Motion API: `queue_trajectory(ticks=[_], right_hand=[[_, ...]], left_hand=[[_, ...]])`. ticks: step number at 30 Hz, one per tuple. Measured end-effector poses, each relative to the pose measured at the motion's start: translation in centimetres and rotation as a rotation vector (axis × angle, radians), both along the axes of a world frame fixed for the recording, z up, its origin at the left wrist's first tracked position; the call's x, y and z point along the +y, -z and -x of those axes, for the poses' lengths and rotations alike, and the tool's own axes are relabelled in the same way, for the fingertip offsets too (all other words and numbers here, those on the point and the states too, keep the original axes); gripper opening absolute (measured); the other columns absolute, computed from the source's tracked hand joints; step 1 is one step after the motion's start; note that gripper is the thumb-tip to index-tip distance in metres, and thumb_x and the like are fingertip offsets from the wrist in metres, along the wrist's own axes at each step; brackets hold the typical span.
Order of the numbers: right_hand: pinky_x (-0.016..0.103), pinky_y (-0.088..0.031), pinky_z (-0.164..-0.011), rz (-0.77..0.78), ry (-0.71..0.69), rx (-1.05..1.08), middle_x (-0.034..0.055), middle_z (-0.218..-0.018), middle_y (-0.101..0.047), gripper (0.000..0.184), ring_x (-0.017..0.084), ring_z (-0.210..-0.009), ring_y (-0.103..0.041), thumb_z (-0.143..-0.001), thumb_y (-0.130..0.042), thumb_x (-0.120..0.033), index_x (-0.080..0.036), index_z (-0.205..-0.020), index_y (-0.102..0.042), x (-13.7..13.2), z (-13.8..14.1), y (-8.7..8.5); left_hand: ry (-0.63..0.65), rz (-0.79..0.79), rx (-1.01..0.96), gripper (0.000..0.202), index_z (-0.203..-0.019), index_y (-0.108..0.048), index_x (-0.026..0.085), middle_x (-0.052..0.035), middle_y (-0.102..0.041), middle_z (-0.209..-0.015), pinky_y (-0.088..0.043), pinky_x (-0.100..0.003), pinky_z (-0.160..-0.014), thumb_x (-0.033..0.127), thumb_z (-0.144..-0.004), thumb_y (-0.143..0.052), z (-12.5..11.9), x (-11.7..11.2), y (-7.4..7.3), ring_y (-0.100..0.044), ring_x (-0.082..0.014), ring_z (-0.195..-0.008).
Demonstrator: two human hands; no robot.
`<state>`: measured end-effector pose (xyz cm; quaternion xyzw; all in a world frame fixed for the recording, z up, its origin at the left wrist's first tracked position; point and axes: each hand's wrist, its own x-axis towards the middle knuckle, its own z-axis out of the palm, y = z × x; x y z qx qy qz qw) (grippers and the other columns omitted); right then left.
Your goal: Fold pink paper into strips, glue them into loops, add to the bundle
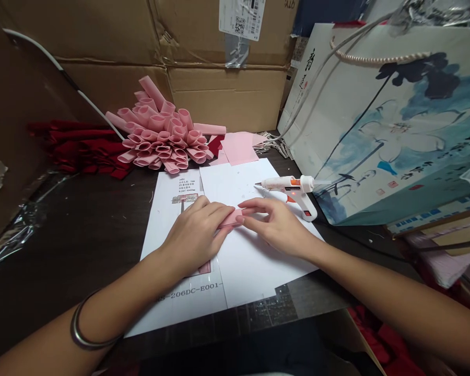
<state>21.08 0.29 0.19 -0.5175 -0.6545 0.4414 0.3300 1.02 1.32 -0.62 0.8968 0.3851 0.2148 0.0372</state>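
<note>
A small pink rolled tube (231,218) lies between my two hands, just above the white paper sheets (254,271). My left hand (199,227) is closed around its left part, so much of the tube is hidden. With thumb and fingers, my right hand (276,224) pinches the tube's right end. Just beyond the right hand a white hot glue gun (293,188) with orange parts stands on the paper, its nozzle pointing left and a small red light showing. A metal bangle (80,329) circles my left forearm.
A pile of pink rolled tubes (168,130) sits at the back, beside dark red folded pieces (86,149). Flat pink sheets (238,148) and metal clips (278,143) lie behind the paper. Cardboard boxes (227,96) wall the back; a printed paper bag (395,120) stands at right.
</note>
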Motion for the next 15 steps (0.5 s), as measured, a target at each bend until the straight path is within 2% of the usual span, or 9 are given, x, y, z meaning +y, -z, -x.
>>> queue_trajectory(ticks=[1, 2, 4, 5, 7, 10, 13, 15], right_hand=[[0.027, -0.044, -0.061, -0.037, 0.031, -0.026, 0.0065, -0.101, -0.07, 0.03, 0.014, -0.07, -0.058, -0.083, -0.068, -0.038, -0.018, -0.106, -0.068, -0.7, -0.5, -0.2], [0.027, -0.043, -0.057, -0.038, 0.038, -0.04, 0.0055, -0.101, -0.07, 0.029, 0.012, -0.064, -0.055, -0.084, -0.067, -0.039, -0.019, -0.105, -0.068, -1.5, -1.2, -0.4], [0.027, -0.038, -0.049, -0.037, 0.111, -0.075, 0.0024, -0.09, -0.068, 0.026, 0.009, -0.051, -0.044, -0.085, -0.066, -0.04, -0.021, -0.102, -0.066, -3.4, -2.8, -0.4], [0.028, -0.039, -0.05, -0.083, 0.175, -0.09, 0.0016, -0.085, -0.065, 0.024, 0.01, -0.053, -0.044, -0.085, -0.066, -0.04, -0.022, -0.101, -0.066, -4.4, -3.7, -0.1], [0.031, -0.046, -0.068, -0.246, 0.313, -0.141, 0.0025, -0.089, -0.061, 0.024, 0.016, -0.073, -0.053, -0.085, -0.067, -0.036, -0.024, -0.105, -0.063, -5.9, -5.3, 0.7], [0.039, -0.046, -0.092, -0.469, 0.437, -0.196, 0.0076, -0.121, -0.055, 0.048, 0.024, -0.109, -0.054, -0.083, -0.069, -0.03, -0.027, -0.129, -0.054, -6.9, -7.1, 2.1], [0.045, -0.041, -0.105, -0.54, 0.435, -0.235, 0.0098, -0.143, -0.041, 0.072, 0.028, -0.13, -0.043, -0.082, -0.07, -0.031, -0.029, -0.146, -0.037, -6.2, -7.6, 3.1], [0.048, -0.037, -0.108, -0.517, 0.445, -0.249, 0.0107, -0.149, -0.036, 0.078, 0.03, -0.135, -0.039, -0.081, -0.071, -0.035, -0.028, -0.148, -0.032, -4.9, -7.6, 3.1]], left_hand=[[-0.005, 0.019, 0.011, 0.021, -0.106, -0.066, 0.015, -0.0061, -0.07, -0.098, -0.044, -0.034, -0.073, 0.026, -0.093, -0.054, 0.0, 0.0, 0.0, -0.051, -0.0229, -0.085], [-0.009, 0.041, 0.022, 0.021, -0.107, -0.066, 0.015, -0.006, -0.069, -0.098, -0.045, -0.034, -0.074, 0.026, -0.093, -0.055, 0.0, 0.0, 0.0, -0.051, -0.0232, -0.086], [-0.014, 0.09, 0.032, 0.02, -0.106, -0.066, 0.016, -0.0055, -0.069, -0.098, -0.045, -0.035, -0.075, 0.024, -0.093, -0.053, 0.0, 0.0, -0.1, -0.052, -0.023, -0.086], [-0.013, 0.114, 0.031, 0.019, -0.105, -0.066, 0.016, -0.0051, -0.069, -0.099, -0.046, -0.035, -0.076, 0.023, -0.093, -0.052, 0.0, 0.0, -0.1, -0.053, -0.0227, -0.087], [-0.008, 0.154, 0.018, 0.02, -0.105, -0.065, 0.017, -0.005, -0.068, -0.103, -0.046, -0.036, -0.079, 0.022, -0.092, -0.051, 0.0, 0.1, 0.0, -0.055, -0.0222, -0.089], [-0.004, 0.194, -0.016, 0.024, -0.111, -0.064, 0.017, -0.0059, -0.066, -0.111, -0.047, -0.036, -0.083, 0.024, -0.091, -0.053, -0.1, 0.2, 0.1, -0.058, -0.0226, -0.095], [-0.028, 0.221, -0.036, 0.026, -0.113, -0.064, 0.018, -0.0062, -0.063, -0.111, -0.048, -0.037, -0.082, 0.028, -0.091, -0.054, -0.2, 0.4, 0.2, -0.059, -0.0224, -0.096], [-0.047, 0.238, -0.036, 0.028, -0.113, -0.065, 0.018, -0.0063, -0.062, -0.11, -0.048, -0.038, -0.082, 0.031, -0.091, -0.054, -0.3, 0.4, 0.2, -0.059, -0.0225, -0.095]])
